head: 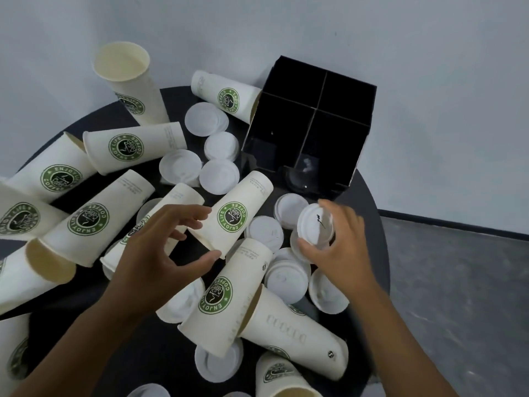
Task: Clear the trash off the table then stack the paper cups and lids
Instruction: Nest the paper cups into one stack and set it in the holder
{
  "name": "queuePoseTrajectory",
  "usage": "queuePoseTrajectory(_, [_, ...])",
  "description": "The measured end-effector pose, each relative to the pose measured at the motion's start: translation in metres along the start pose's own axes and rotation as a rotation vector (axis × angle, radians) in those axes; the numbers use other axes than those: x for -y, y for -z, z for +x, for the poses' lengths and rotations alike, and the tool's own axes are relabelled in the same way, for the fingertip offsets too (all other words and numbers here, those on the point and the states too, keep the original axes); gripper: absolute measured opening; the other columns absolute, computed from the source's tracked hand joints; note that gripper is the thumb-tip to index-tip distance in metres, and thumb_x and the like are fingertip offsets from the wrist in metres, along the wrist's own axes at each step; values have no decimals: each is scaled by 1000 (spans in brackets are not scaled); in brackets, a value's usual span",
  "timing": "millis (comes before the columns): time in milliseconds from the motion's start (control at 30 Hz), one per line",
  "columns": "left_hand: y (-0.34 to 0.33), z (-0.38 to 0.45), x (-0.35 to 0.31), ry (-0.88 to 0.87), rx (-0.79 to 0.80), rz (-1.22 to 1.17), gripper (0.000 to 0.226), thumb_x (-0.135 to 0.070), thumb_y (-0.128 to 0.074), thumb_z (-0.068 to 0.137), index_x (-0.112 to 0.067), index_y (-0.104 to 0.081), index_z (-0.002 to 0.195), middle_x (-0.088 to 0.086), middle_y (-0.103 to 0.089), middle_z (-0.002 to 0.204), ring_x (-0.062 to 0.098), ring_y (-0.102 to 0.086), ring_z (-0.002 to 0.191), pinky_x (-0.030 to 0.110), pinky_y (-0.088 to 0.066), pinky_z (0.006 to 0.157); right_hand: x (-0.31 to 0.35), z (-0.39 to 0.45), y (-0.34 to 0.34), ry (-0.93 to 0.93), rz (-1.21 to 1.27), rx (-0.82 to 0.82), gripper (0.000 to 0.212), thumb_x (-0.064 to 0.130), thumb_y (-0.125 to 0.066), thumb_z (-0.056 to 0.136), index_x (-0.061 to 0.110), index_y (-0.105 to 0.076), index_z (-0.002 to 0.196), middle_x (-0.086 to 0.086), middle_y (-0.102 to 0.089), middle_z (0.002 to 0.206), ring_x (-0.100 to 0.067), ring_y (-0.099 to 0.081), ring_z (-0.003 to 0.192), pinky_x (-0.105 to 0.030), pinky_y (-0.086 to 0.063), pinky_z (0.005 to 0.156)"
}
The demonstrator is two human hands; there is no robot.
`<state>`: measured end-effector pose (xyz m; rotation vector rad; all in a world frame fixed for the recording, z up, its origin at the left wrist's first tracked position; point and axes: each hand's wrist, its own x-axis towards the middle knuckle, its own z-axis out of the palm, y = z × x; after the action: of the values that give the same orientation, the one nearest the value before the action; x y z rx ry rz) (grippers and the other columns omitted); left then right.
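White plastic lid (313, 224) is pinched in the right hand (337, 247), held above other lids (286, 277). The left hand (160, 253) is released, fingers spread around the rim end of a lying paper cup (234, 213), thumb touching it. More cups (88, 222) sprawl across the dark bench (369, 224). The black four-compartment box (312, 124) shows nothing clearly inside.

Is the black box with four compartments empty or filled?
Empty, as far as visible. All four compartments of the black box show only dark inner walls and floor; no cups or lids sit inside, though reflections blur the near part.
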<state>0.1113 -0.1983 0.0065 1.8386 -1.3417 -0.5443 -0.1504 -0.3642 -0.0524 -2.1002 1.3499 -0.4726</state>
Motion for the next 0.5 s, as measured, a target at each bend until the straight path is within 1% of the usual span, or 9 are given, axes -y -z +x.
queuePoseTrajectory(133, [-4,3,-2,-2,10,2,57,-32,-86,71,-24,-64,124,-18,-67,119,13,-67,108,30,-54,84,-36,-18,17,-101,-2,-43,80,36,-86,69,37,-47,140,12,-48,133,-14,-41,120,-34,-40,100])
queuePoseTrajectory(200, [-9,2,-3,3,12,12,58,-29,-92,74,-25,-64,124,-18,-66,120,13,-67,109,30,-54,85,-50,-24,19,-118,-5,-62,82,33,-88,68,33,-48,140,6,-51,132,-19,-44,121,-37,-42,103])
queuePoseTrajectory(267, [-15,0,-4,26,19,9,59,-24,-93,73,-26,-63,124,-16,-68,120,13,-67,110,29,-53,86,-61,-29,20,-130,-6,-61,82,33,-90,68,29,-50,139,3,-53,131,-23,-45,123,-39,-41,104])
queuePoseTrajectory(333, [-20,-2,-6,38,27,4,60,-23,-91,72,-26,-63,125,-14,-69,120,11,-67,111,28,-54,86,-67,-35,21,-153,2,-47,83,33,-91,69,29,-49,140,3,-52,132,-22,-43,125,-40,-41,105])
queuePoseTrajectory(433, [-29,-3,-13,30,31,-26,58,-27,-89,73,-25,-63,125,-14,-69,121,13,-67,111,33,-58,86,-71,-39,21,-191,3,-8,83,37,-88,71,31,-47,143,4,-48,136,-20,-39,129,-36,-38,106])
queuePoseTrajectory(500, [-33,-1,-19,22,31,-39,57,-32,-87,74,-24,-62,125,-14,-69,120,14,-67,111,36,-59,86,-74,-40,21,-202,-19,8,84,40,-87,73,30,-45,145,1,-48,140,-21,-38,132,-37,-37,108])
